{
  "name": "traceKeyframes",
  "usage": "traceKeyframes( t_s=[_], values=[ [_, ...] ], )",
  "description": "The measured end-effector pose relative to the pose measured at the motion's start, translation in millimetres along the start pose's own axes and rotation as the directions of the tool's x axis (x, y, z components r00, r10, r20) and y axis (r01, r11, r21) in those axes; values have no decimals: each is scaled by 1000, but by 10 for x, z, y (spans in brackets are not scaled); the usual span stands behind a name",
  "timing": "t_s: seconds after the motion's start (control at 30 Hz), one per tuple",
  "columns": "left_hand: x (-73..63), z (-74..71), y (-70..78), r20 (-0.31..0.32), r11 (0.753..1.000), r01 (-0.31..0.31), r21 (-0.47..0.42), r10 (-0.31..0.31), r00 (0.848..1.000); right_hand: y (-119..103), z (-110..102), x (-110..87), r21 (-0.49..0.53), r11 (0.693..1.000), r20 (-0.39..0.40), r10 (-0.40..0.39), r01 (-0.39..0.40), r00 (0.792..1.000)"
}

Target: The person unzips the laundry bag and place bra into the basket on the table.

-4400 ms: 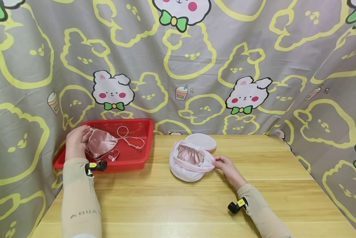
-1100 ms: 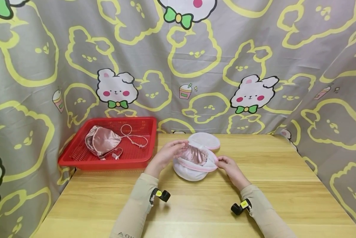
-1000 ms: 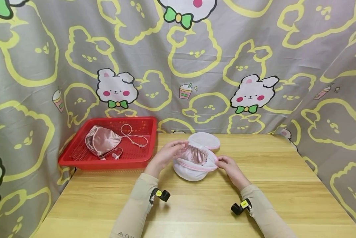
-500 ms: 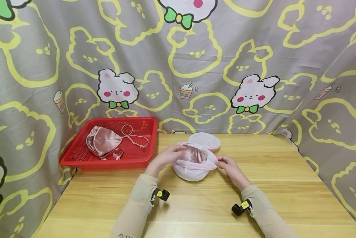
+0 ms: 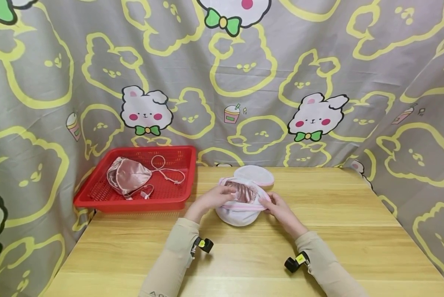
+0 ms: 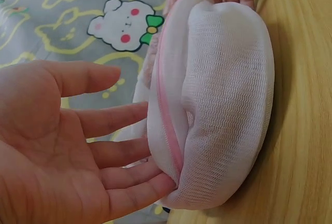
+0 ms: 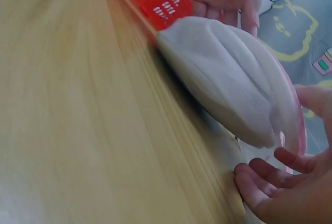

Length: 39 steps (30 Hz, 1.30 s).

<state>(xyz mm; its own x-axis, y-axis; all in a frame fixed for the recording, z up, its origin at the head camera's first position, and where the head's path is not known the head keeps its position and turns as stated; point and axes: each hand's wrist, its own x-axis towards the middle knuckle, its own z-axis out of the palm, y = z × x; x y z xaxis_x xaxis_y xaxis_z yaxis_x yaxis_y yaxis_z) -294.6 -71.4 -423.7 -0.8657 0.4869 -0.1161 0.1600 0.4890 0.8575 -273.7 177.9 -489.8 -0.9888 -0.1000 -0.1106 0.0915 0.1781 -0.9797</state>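
Observation:
A round white mesh laundry bag [image 5: 238,217] with a pink zipper stands on the table, its round lid [image 5: 254,175] folded back. Shiny pink satin fabric [image 5: 245,193] lies inside the opening. My left hand [image 5: 215,197] is at the bag's left side, fingers fairly straight and reaching over the rim; in the left wrist view the fingertips touch the zipper edge. At the right side my right hand [image 5: 281,209] holds the rim, thumb on the inner side and fingers curled outside. The zipper pull cannot be made out.
A red perforated plastic basket [image 5: 132,206] stands to the left on the wooden table [image 5: 244,260]. In it lies a pink satin piece [image 5: 132,175] with thin straps. A grey cartoon-print curtain [image 5: 192,62] hangs behind the table and along both sides.
My left hand has come from the pink satin piece in the basket to the bag, then lowered along its left rim. The right hand has shifted its hold inward on the right rim.

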Motion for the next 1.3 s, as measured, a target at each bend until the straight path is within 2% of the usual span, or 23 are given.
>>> traceKeyframes(
  t_s=[0.17,0.37,0.6,0.73,0.9,1.07,1.17,1.3],
  values=[
    [-12,20,22,-10,996,-18,87,19,1000,-48,87,-47,-57,998,-11,-41,40,999],
    [46,128,7,-32,978,-56,202,64,997,15,120,-49,-41,997,-26,-68,67,997],
    [78,241,18,-27,979,-79,188,86,996,21,128,-55,39,996,4,-84,84,996],
    [92,277,12,-8,980,-107,168,110,994,26,124,-46,93,992,33,-83,80,996],
    [95,310,6,-5,982,-112,151,114,994,43,113,-33,149,986,69,-92,81,993],
    [85,365,33,-70,973,-83,216,100,993,52,106,-33,168,981,95,-110,93,989],
    [86,414,46,-141,958,-49,281,92,986,50,106,-38,171,981,104,-115,97,988],
    [85,467,63,-204,951,-3,308,70,977,48,111,-38,183,978,110,-121,100,986]
  ],
)
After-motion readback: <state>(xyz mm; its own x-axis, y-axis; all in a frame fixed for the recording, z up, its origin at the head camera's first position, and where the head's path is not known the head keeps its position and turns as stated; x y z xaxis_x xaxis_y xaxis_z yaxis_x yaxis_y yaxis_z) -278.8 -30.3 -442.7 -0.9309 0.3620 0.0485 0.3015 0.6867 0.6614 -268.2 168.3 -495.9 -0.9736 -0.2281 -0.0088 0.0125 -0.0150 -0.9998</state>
